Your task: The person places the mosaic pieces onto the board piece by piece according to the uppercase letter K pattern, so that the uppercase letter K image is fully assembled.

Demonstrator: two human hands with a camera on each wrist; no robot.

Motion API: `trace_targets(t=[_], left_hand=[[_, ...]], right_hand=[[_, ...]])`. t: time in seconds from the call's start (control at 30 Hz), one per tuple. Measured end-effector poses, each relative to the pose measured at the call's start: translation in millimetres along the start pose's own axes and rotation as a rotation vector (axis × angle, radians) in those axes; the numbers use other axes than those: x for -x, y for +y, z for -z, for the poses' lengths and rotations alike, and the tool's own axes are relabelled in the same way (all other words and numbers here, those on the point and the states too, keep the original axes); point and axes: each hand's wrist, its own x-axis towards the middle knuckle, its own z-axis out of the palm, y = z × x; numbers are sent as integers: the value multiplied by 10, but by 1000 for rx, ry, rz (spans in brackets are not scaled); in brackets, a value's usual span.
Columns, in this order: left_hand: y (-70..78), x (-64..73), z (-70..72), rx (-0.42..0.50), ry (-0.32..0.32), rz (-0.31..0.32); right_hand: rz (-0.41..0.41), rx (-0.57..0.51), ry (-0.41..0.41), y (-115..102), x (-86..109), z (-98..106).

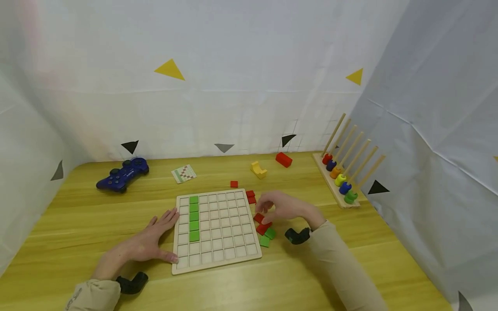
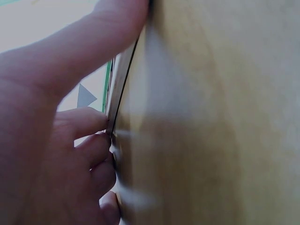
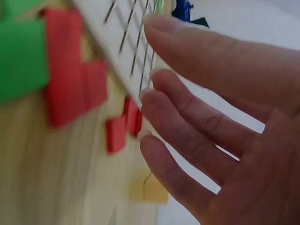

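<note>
A white grid board (image 1: 218, 224) with a pale wooden rim lies on the table, with several green square tiles (image 1: 194, 225) in one column on its left. My left hand (image 1: 149, 242) rests at the board's left edge, thumb and fingers spread along the rim. Just off the board's right side, my right hand (image 1: 285, 206) hovers with loosely bent fingers and nothing between them. Below it lie red tiles (image 1: 263, 228) and green tiles (image 1: 265, 241). More red tiles (image 1: 250, 195) sit by the board's upper right corner; in the right wrist view the red tiles (image 3: 65, 70) appear blurred.
Behind the board are a patterned card (image 1: 184, 173), a lone red tile (image 1: 234, 184), a yellow curved block (image 1: 258, 169) and a red block (image 1: 284, 160). A blue game controller (image 1: 123, 174) lies back left. A wooden peg rack (image 1: 338, 183) with coloured rings stands right.
</note>
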Motion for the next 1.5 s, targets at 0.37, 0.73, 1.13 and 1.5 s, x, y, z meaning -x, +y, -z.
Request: trace_targets(t=[0.37, 0.73, 1.13, 1.5], left_hand=[[3, 2, -2, 11, -12, -1], [3, 3, -10, 14, 0, -5], [-15, 5, -11, 12, 0, -2], [-11, 10, -18, 16, 3, -9]], right_hand=[[-78, -71, -15, 322, 300, -21], [-123, -7, -71, 336, 236, -109], [-156, 74, -39, 299, 200, -160], [-171, 146, 91, 349, 201, -137]])
